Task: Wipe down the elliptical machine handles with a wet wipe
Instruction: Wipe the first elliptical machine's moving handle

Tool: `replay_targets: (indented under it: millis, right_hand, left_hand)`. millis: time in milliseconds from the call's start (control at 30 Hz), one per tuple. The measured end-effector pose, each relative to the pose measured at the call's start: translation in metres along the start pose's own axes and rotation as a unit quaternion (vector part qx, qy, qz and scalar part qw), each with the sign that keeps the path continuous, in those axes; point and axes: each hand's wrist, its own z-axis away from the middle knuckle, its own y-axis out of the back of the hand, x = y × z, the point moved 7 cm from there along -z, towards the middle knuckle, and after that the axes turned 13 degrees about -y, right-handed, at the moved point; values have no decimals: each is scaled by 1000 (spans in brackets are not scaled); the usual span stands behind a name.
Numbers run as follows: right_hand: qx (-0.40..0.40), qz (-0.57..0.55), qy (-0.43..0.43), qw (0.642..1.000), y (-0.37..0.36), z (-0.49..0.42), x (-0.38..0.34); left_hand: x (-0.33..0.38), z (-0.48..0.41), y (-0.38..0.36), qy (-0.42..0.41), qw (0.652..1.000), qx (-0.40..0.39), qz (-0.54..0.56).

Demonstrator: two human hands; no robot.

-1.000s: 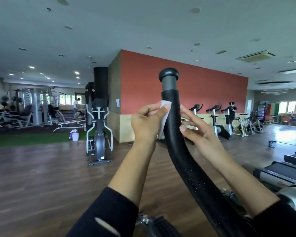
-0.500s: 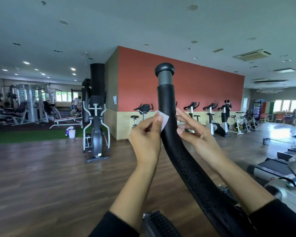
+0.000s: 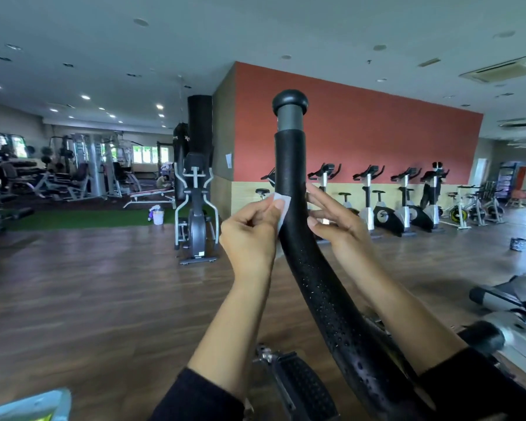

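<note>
Hands are held flanking the upright handle (image 3: 289, 159): wet wipe (image 3: 283, 216) pinched by left hand (image 3: 249, 235), right hand (image 3: 340, 230) uncurled, empty.

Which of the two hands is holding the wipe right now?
The left hand: it pinches the white wipe against the handle. The right hand has straight fingers, no wipe showing.

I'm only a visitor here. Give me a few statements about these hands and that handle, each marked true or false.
1. The left hand pinches a white wipe against the black handle. True.
2. The right hand grips a spray bottle. False: its fingers lie straight by the handle, with no bottle.
3. Droplets speckle the handle's lower part. True.
4. The wall behind the exercise bikes is blue. False: it is red.
</note>
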Motion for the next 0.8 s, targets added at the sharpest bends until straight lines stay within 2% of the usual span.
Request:
replay_targets:
  millis: [200, 367, 567, 667, 800]
  right_hand:
    - [-24, -17, -3, 1000, 0, 5, 9]
    - [-53, -62, -17, 997, -1, 11, 15]
    - [-96, -98, -14, 990, -1, 22, 24]
    - [-118, -127, -15, 985, -3, 24, 26]
    - [-144, -137, -17, 980, -5, 27, 31]
  left_hand:
    - [4, 38, 12, 51, 998, 13, -20]
    - [30, 29, 5, -54, 985, 34, -158]
    - [47, 54, 3, -121, 944, -9, -306]
    - [53, 46, -4, -101, 933, -14, -346]
    - [52, 36, -8, -50, 940, 9, -337]
